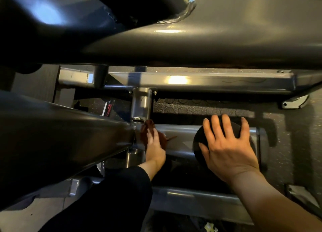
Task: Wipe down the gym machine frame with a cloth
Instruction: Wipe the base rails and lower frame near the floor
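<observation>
left hand: lower centre of the frame, coming out of a dark sleeve; fingers straight and close together, pressing the cloth flat rather than pinching it.
right hand: right of centre, fingers spread wide over a round black pad, seemingly bracing.
cloth: reddish-brown, bunched under the left fingertips, lying on the grey bar just beside the joint where the big dark beam meets it.
frame bar axis: the grey bar's long axis runs left to right across the middle of the frame, from the joint towards the pad.
cloth direction: its crumpled length points up and slightly left, across the bar, with a thin tail trailing right.
risk, slipping: with only flat pressure, the cloth could slide out from under the fingers and drop to the floor below.
risk, snagging: the bolt and bracket at the joint could catch the cloth or scrape knuckles.
risk, missed spots: the bar's underside and the joint corner are in shadow; i cannot tell if they are clean.
</observation>
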A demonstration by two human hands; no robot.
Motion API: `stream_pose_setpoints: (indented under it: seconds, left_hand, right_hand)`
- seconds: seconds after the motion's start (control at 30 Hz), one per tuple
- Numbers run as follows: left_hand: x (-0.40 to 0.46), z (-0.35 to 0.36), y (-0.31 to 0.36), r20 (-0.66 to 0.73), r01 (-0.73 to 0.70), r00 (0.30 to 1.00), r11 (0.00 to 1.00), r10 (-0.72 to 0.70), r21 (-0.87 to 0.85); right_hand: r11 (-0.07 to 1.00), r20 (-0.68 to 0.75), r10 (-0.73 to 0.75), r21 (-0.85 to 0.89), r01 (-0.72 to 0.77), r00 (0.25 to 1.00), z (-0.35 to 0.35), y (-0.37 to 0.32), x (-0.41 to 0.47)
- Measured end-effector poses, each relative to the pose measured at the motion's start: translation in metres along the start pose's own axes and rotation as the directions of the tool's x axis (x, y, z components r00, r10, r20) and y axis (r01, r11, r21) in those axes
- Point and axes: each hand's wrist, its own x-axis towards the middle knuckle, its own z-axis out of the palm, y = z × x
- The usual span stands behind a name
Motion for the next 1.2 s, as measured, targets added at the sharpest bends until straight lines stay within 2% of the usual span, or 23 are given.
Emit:
stream_pose_setpoints:
  seconds: [0.1, 0.13, 0.2, 0.27, 0.33, 0.4, 0.47, 0.57, 0.63, 0.7, 0.77, 0.83, 0.9, 0.93, 0.97, 1.03, 1.07, 1.2]
  left_hand:
    - [-0.020, 0.012, 0.027, 0.019, -0.189, 0.982, 0.982, 0.189, -0.022]
    - [-0.030, 0.018, 0.039, -0.016, -0.321, 0.947, 0.947, 0.321, -0.008]
    - [-0.046, 0.034, 0.055, -0.087, -0.553, 0.827, 0.832, 0.555, 0.051]
    - [-0.050, 0.043, 0.055, -0.128, -0.644, 0.757, 0.765, 0.640, 0.018]
    - [-0.045, 0.044, 0.036, -0.062, -0.698, 0.699, 0.698, 0.713, 0.158]
    - [-0.039, 0.043, 0.011, 0.014, -0.700, 0.692, 0.666, 0.722, 0.258]
    - [-0.035, 0.041, 0.001, 0.033, -0.665, 0.738, 0.717, 0.674, 0.211]
    - [-0.033, 0.036, 0.011, -0.028, -0.566, 0.813, 0.801, 0.581, 0.196]
    - [-0.029, 0.032, 0.021, -0.054, -0.552, 0.827, 0.826, 0.560, 0.117]
    - [-0.025, 0.024, 0.032, -0.011, -0.596, 0.802, 0.801, 0.597, 0.064]
    - [-0.016, 0.015, 0.040, 0.056, -0.683, 0.730, 0.729, 0.681, 0.047]
    - [-0.007, 0.010, 0.043, 0.119, -0.772, 0.636, 0.630, 0.763, 0.085]
    - [-0.002, 0.006, 0.041, 0.177, -0.798, 0.603, 0.584, 0.778, 0.151]
    - [0.000, 0.006, 0.037, 0.174, -0.776, 0.630, 0.606, 0.757, 0.174]
    - [0.002, 0.006, 0.030, 0.143, -0.725, 0.688, 0.664, 0.712, 0.181]
    - [0.011, 0.002, 0.015, 0.031, -0.545, 0.836, 0.820, 0.548, 0.176]
    - [0.016, -0.003, 0.007, -0.006, -0.458, 0.885, 0.872, 0.466, 0.175]
    - [0.032, -0.025, -0.001, -0.040, -0.217, 0.975, 0.974, 0.220, 0.065]
  right_hand:
    - [1.000, -0.005, -0.005, -0.001, 0.005, 1.000, 0.001, 0.000, 0.000]
    - [1.000, -0.008, -0.003, -0.002, 0.003, 1.000, 0.001, 0.000, 0.000]
    - [1.000, -0.009, 0.002, 0.004, -0.002, 1.000, 0.001, 0.000, 0.000]
    - [1.000, -0.011, 0.004, 0.008, -0.004, 1.000, 0.003, 0.001, 0.001]
    - [1.000, -0.019, 0.007, 0.010, -0.006, 1.000, 0.003, 0.000, 0.001]
    - [1.000, -0.021, 0.009, 0.013, -0.009, 1.000, 0.002, 0.000, 0.001]
    - [1.000, -0.023, 0.010, 0.025, -0.009, 1.000, 0.002, 0.001, 0.002]
    - [0.999, -0.019, 0.009, 0.050, -0.008, 1.000, 0.002, 0.001, 0.004]
    - [0.998, -0.013, 0.014, 0.065, -0.013, 1.000, 0.001, 0.002, 0.005]
    - [0.997, -0.003, 0.015, 0.077, -0.015, 1.000, 0.001, 0.002, 0.005]
    - [0.996, 0.000, 0.019, 0.086, -0.019, 1.000, -0.001, 0.002, 0.006]
    - [0.996, 0.002, 0.021, 0.091, -0.022, 1.000, -0.001, 0.002, 0.006]
    - [0.996, -0.006, 0.020, 0.088, -0.020, 1.000, 0.000, 0.002, 0.006]
    - [0.996, -0.013, 0.021, 0.091, -0.020, 1.000, 0.001, 0.001, 0.006]
    - [0.995, -0.020, 0.025, 0.095, -0.023, 0.999, 0.002, 0.001, 0.006]
    - [0.995, -0.028, 0.028, 0.092, -0.026, 0.999, 0.002, 0.001, 0.005]
    - [0.996, -0.025, 0.025, 0.084, -0.023, 0.999, 0.002, 0.001, 0.005]
    - [0.997, -0.027, 0.024, 0.071, -0.022, 0.999, 0.002, 0.001, 0.004]
